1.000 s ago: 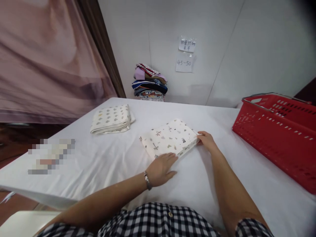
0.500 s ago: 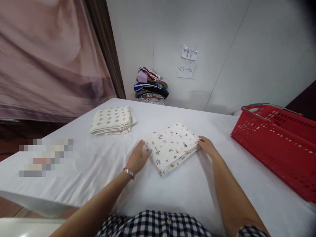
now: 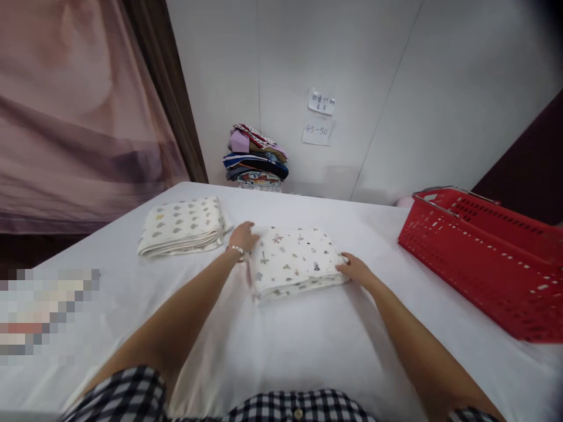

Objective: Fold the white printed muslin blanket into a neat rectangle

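one camera sits on the head of the person and looks forward and down, across the table [image 3: 299, 346] to the wall [image 3: 211, 70]. it is quite near: the shirt [image 3: 281, 405] enters at the bottom edge, the left hand [image 3: 243, 237] and right hand [image 3: 358, 271] are at middle depth, and the basket [image 3: 475, 266] is cut at right.

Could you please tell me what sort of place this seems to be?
It looks like an indoor textile workspace: two folded cloths on a white-covered table, a stack of fabrics behind it, and a red basket.
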A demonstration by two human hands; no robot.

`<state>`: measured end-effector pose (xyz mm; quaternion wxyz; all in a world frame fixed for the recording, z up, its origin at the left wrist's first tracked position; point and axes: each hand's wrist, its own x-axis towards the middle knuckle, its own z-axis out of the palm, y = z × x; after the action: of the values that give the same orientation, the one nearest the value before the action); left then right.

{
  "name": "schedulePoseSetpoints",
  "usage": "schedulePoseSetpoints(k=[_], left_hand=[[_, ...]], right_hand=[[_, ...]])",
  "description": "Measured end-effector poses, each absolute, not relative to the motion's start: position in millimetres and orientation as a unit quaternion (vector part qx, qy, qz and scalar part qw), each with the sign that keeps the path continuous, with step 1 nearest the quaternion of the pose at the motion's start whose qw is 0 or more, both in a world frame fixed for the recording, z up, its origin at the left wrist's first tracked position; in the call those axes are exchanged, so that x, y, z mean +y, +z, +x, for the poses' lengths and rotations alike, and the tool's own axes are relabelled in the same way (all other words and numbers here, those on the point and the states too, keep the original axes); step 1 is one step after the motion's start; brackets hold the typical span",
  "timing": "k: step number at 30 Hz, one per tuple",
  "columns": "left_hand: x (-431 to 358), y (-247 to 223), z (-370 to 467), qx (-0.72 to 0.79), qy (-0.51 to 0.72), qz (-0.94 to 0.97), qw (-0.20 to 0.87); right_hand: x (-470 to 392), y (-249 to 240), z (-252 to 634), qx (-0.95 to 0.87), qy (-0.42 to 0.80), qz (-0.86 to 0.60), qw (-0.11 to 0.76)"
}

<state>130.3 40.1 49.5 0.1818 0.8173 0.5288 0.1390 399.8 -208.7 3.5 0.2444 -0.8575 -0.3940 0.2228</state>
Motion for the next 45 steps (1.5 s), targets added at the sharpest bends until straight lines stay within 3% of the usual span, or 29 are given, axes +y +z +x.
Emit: schedulePoseSetpoints(k=[4, 8, 14, 22, 39, 45], left_hand=[[67, 49, 144, 0.534, 0.108, 0.827, 0.142], [39, 47, 167, 0.454, 0.143, 0.872, 0.115], [-45, 55, 228, 0.295, 0.085, 0.92, 0.245], [-70, 44, 290, 0.343, 0.003, 0.904, 0.254], [-86, 35, 292, 0.33, 0.037, 0.914, 0.233], [-103, 46, 259, 0.202, 0.034, 0.961, 0.185]], right_hand=[[-232, 2, 353, -0.421, 0.218, -0.843, 0.255], [-236, 4, 355, -0.396, 0.207, -0.842, 0.3], [-198, 11, 385, -0.412, 0.104, -0.807, 0.41], [-174, -17, 381, -0.391, 0.109, -0.784, 0.47], [-177, -21, 385, -0.357, 0.219, -0.732, 0.537], [-177, -15, 381, -0.359, 0.196, -0.745, 0.527]])
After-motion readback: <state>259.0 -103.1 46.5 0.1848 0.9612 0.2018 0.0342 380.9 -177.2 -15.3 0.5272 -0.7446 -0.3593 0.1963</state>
